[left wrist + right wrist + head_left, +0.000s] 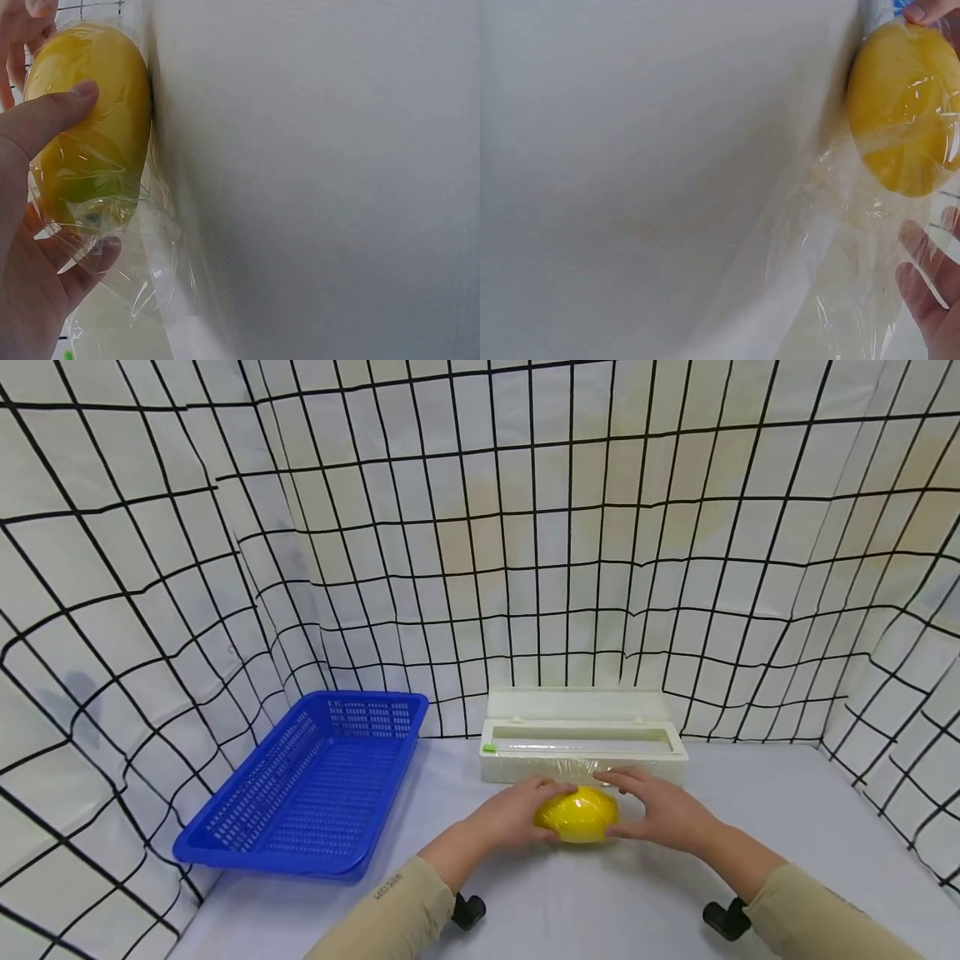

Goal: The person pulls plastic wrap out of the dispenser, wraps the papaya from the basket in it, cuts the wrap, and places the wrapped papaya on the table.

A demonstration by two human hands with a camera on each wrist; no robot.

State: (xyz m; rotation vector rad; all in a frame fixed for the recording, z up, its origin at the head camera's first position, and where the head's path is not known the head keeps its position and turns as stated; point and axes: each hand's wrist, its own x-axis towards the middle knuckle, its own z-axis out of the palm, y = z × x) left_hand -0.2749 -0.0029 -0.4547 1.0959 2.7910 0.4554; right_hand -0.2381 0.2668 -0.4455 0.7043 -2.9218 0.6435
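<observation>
A yellow oval fruit, greenish at one end, sits low over the white table, wrapped in clear cling film. My left hand grips its left end. In the left wrist view its thumb presses the film on the fruit, while the fingers bend round the far side. At the fruit's right end is my right hand, thumb close by and fingers spread. Through the film, the right wrist view shows its fingers fairly straight and apart from the fruit. Loose film trails towards the dispenser.
Behind the fruit stands a white film dispenser with its lid raised and a green slider. A blue plastic basket lies to the left. White cloth walls with a black grid enclose the table.
</observation>
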